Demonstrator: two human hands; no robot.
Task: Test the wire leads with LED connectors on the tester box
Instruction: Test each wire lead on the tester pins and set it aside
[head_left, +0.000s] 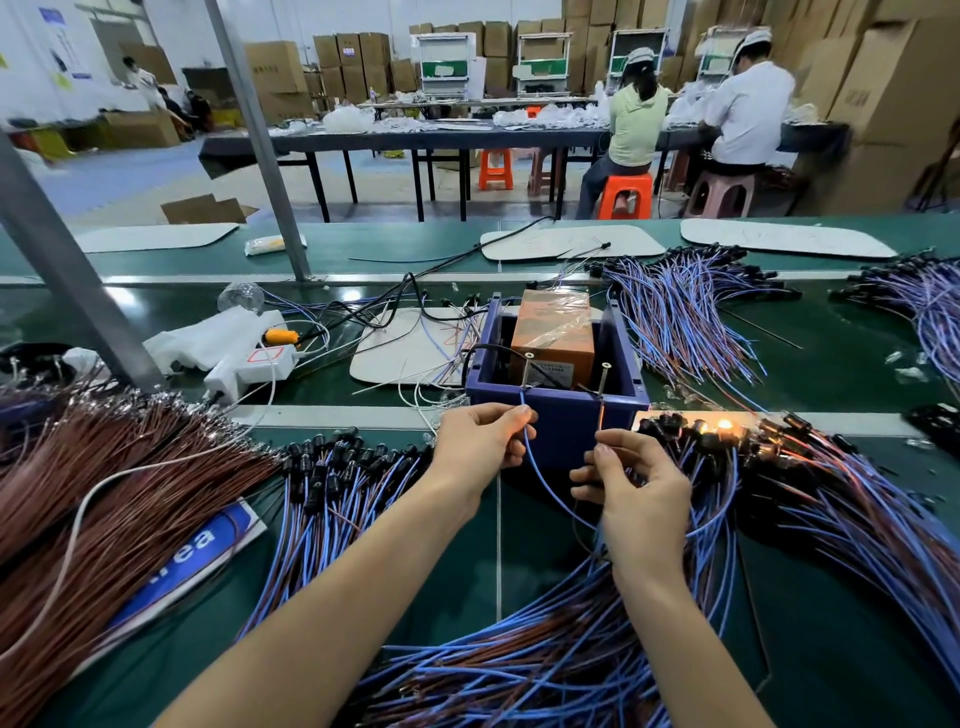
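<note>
Contact looks made at the dark blue, open-topped plastic tester box (558, 431), which sits mid-way along the green counter (831, 623), a little back from its near edge. Two upright metal screws (527, 371) rise from the box's front wall, apparently serving as its test terminals. The left hand (480, 441) pinches the thin blue wire (540, 467) of one lead and holds its tip at the left screw. The right hand (636, 493) pinches a thin brown wire (599, 421) up to the right screw, so the lead bridges both terminals.

Toward the counter's right edge, a small orange-glowing LED (724, 426) shines among black connectors; I judge this to be the held lead passing its test. Inside the box stands one orange block wrapped in clear tape (553, 332), probably the power source.

Around the box I count about five heaps of blue-and-brown leads (831, 493), each too dense to count singly, lying on both sides, probably to be within reach. One heap of plain brown wires (104, 493) lies at the left edge.
</note>
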